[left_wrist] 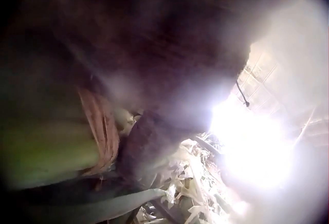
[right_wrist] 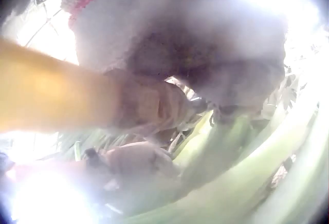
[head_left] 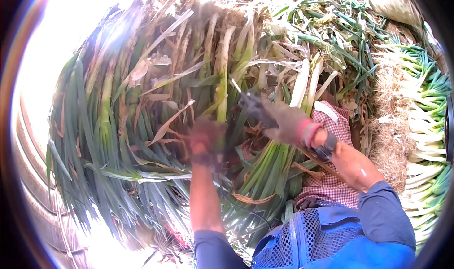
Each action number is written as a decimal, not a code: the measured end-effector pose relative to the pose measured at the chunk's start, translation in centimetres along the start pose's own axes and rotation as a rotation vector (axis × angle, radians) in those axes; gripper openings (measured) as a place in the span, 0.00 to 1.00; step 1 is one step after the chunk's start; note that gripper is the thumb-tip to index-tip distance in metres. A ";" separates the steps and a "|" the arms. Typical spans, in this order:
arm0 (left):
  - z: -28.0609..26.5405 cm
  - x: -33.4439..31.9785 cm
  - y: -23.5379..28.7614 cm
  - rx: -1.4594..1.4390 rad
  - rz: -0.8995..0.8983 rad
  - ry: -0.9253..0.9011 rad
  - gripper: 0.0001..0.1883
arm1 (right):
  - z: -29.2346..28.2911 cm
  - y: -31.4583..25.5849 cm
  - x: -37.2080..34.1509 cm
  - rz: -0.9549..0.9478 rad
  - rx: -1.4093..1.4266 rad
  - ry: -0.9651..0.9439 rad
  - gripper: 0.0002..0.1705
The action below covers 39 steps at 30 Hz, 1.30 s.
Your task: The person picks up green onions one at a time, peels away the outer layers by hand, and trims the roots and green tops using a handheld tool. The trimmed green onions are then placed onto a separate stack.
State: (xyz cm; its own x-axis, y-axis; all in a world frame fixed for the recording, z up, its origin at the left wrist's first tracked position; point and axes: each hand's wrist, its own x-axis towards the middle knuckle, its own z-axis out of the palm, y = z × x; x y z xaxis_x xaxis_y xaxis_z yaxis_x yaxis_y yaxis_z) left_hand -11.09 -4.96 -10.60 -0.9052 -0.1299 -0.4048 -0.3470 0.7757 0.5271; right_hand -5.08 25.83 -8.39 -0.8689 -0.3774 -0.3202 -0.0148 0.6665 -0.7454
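In the head view, my gloved left hand (head_left: 205,136) is blurred at the lower end of a thick green leek stalk (head_left: 222,96). Its dark glove (left_wrist: 149,142) curls beside the pale green stalk (left_wrist: 46,154) in the left wrist view, with a dry brown leaf (left_wrist: 100,129) between them. Just to the right, my gloved right hand (head_left: 286,122) grips a tool whose dark front part (head_left: 255,109) points toward the stalk. The tool's yellowish handle (right_wrist: 56,93) crosses the right wrist view; glare and blur hide the fingertips in both wrist views.
A large heap of leeks (head_left: 104,122) with dry leaves fills the left side. Cut leaves (head_left: 326,27) litter the back. Cleaned leeks (head_left: 425,141) lie in a row at far right, beside dry roots (head_left: 390,122). A checkered cloth (head_left: 331,188) covers the lap.
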 end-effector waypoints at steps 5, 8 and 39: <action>0.8 2.5 -4.4 0.082 0.297 -0.045 0.19 | 2.5 -0.1 -3.1 -0.074 -0.151 -0.068 0.49; -0.3 -0.4 -0.1 0.210 0.179 -0.008 0.18 | 1.8 -0.7 -0.3 -0.014 -0.055 0.057 0.46; 3.1 -2.8 -2.0 0.015 0.127 -0.193 0.17 | -2.1 1.4 1.8 0.188 0.032 0.171 0.41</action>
State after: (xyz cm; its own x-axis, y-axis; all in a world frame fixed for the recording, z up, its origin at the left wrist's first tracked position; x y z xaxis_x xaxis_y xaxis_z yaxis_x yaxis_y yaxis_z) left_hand -7.13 -4.20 -12.84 -0.8770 0.0890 -0.4721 -0.2280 0.7878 0.5721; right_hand -7.66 27.40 -8.75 -0.9260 -0.1326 -0.3535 0.1685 0.6926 -0.7013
